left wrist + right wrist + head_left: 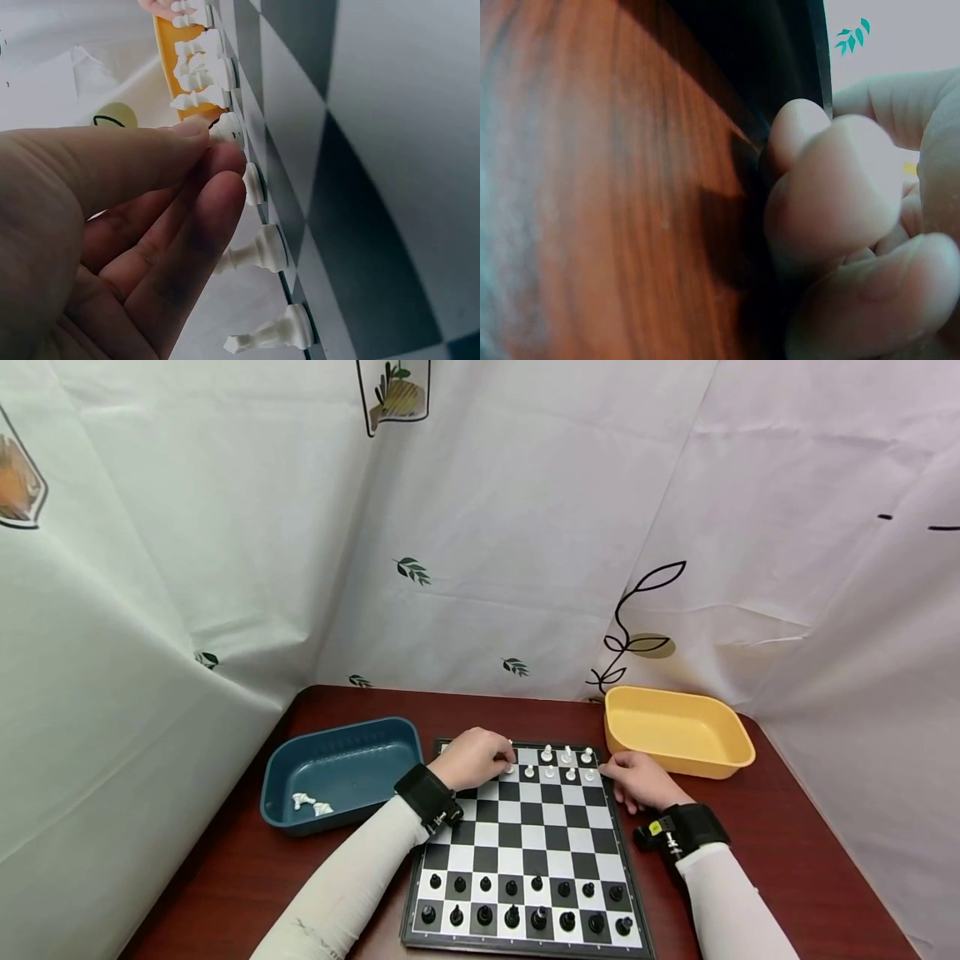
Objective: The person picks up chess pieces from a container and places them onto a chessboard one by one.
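The person's left hand covers the far-left squares of the black-and-white folding chessboard, so whatever stands there is hidden. Two small white pieces in the dark blue plastic tray are too tiny to identify.

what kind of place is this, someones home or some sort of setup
Probably a staged recording booth, not a lived-in room. Printed white sheets hang as walls round a small wooden table. On it are only a chessboard, a blue tray and a yellow tray, and both wrists carry strapped cameras.
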`<move>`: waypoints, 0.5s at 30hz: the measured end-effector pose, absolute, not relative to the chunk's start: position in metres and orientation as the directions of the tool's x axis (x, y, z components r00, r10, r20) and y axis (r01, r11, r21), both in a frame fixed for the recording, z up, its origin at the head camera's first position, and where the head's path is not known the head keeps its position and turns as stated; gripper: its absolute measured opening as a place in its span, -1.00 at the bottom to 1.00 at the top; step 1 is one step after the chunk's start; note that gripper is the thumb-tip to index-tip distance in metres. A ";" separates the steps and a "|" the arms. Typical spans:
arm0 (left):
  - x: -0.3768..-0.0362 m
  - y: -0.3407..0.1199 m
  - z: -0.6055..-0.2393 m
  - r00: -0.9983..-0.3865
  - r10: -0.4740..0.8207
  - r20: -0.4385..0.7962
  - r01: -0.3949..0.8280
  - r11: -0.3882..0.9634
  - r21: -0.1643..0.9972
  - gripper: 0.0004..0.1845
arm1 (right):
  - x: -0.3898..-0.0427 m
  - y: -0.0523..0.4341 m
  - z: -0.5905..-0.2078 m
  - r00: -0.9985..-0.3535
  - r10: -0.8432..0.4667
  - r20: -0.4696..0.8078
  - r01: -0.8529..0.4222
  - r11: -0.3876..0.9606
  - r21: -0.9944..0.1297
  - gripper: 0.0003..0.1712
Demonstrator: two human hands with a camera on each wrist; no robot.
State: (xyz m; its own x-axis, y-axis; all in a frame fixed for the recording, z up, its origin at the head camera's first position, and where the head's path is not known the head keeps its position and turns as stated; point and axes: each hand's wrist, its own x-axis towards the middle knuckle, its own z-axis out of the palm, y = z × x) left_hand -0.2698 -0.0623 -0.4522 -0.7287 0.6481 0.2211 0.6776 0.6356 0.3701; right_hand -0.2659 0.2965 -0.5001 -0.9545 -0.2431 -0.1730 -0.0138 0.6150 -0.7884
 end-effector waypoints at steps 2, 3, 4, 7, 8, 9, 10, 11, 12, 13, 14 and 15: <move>-0.270 -0.062 -0.453 -0.730 0.650 0.213 0.676 0.639 0.367 -0.93 | -0.265 0.296 -0.500 -0.955 -0.241 -0.173 -0.012 0.614 -0.789 -0.61; -0.270 -0.061 -0.453 -0.729 0.652 0.210 0.677 0.640 0.365 -0.93 | -0.265 0.296 -0.500 -0.956 -0.239 -0.173 -0.010 0.613 -0.790 -0.61; -0.270 -0.061 -0.453 -0.728 0.654 0.207 0.678 0.640 0.361 -0.93 | -0.265 0.296 -0.500 -0.956 -0.237 -0.173 -0.009 0.612 -0.791 -0.61; -0.271 -0.061 -0.454 -0.725 0.659 0.200 0.680 0.640 0.358 -0.92 | -0.265 0.295 -0.500 -0.957 -0.232 -0.174 -0.004 0.610 -0.793 -0.62; -0.271 -0.062 -0.455 -0.725 0.659 0.200 0.680 0.640 0.357 -0.92 | -0.265 0.295 -0.500 -0.957 -0.233 -0.175 -0.003 0.610 -0.792 -0.62; -0.271 -0.062 -0.455 -0.727 0.657 0.201 0.678 0.642 0.358 -0.92 | -0.265 0.295 -0.500 -0.956 -0.233 -0.176 -0.002 0.610 -0.793 -0.62; -0.271 -0.062 -0.456 -0.729 0.654 0.202 0.676 0.642 0.361 -0.92 | -0.265 0.295 -0.500 -0.956 -0.232 -0.179 0.000 0.610 -0.792 -0.63; -0.271 -0.062 -0.456 -0.731 0.652 0.203 0.674 0.643 0.363 -0.92 | -0.266 0.295 -0.500 -0.956 -0.230 -0.181 0.003 0.611 -0.791 -0.64; -0.270 -0.061 -0.456 -0.734 0.649 0.202 0.671 0.645 0.365 -0.92 | -0.266 0.295 -0.500 -0.956 -0.229 -0.183 0.004 0.612 -0.791 -0.64; -0.270 -0.061 -0.456 -0.736 0.646 0.202 0.668 0.646 0.369 -0.92 | -0.266 0.295 -0.500 -0.956 -0.230 -0.184 0.005 0.611 -0.791 -0.65; -0.270 -0.061 -0.456 -0.739 0.644 0.200 0.665 0.648 0.371 -0.92 | -0.267 0.295 -0.500 -0.955 -0.232 -0.184 0.004 0.612 -0.791 -0.65; -0.269 -0.060 -0.456 -0.741 0.642 0.197 0.662 0.648 0.376 -0.91 | -0.267 0.296 -0.500 -0.955 -0.233 -0.185 0.004 0.611 -0.792 -0.65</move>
